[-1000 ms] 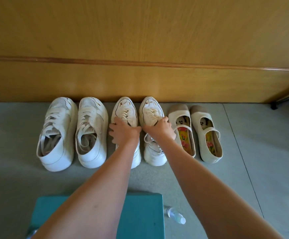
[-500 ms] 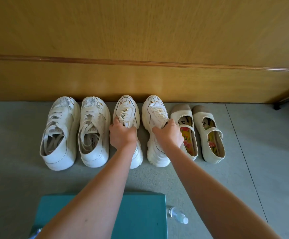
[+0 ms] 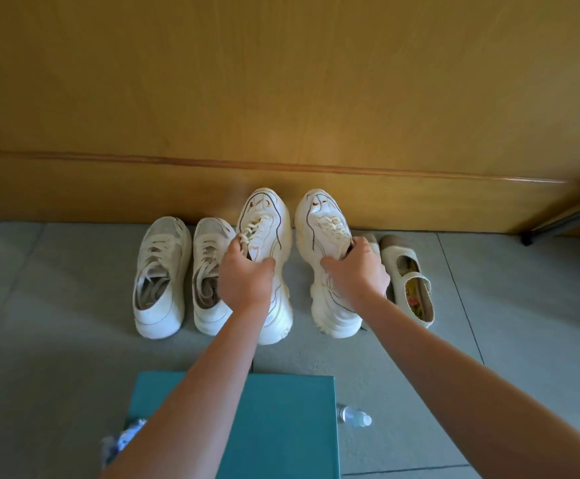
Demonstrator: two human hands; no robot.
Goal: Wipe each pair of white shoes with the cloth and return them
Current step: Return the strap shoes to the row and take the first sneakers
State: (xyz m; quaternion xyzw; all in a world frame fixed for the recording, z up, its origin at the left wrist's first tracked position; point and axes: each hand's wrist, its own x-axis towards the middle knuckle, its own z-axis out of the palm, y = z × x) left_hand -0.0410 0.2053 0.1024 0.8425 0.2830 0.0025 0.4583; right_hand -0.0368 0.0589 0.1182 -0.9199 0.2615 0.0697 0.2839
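Both hands are busy with the middle pair. The left hand [image 3: 245, 275] has its grip closed round the left chunky sneaker [image 3: 264, 223]: fingers tucked in at the laces, thumb across the side. The right hand [image 3: 356, 271] does the same on the right chunky sneaker [image 3: 316, 223], with fingers in the opening and thumb on the inner side. Both shoes look held up off the grey floor [image 3: 57, 305], toes pointing at the wood-panel wall [image 3: 281, 81] and overlapping its base. You can see brownish smudges on both toe caps.

The pair of mesh sneakers [image 3: 162, 278] sits on the floor just left of the left hand. That hand and wrist cover part of the nearer one.

The pair of cream strap flats [image 3: 409, 281] is on the other side. The outer one is in plain view with its flowery insole, but the inner one is almost totally hidden behind the right hand and its sneaker.

A teal box [image 3: 281, 426] is closer to the camera, and the left forearm crosses over it. A small clear bottle [image 3: 354, 416] lies on the floor just beside the box's right edge. A crumpled blue-and-white bundle [image 3: 122, 440] pokes out at its left edge, too cut off by the arm to tell what it is. A dark furniture leg [image 3: 558, 226] shows far right by the wall.
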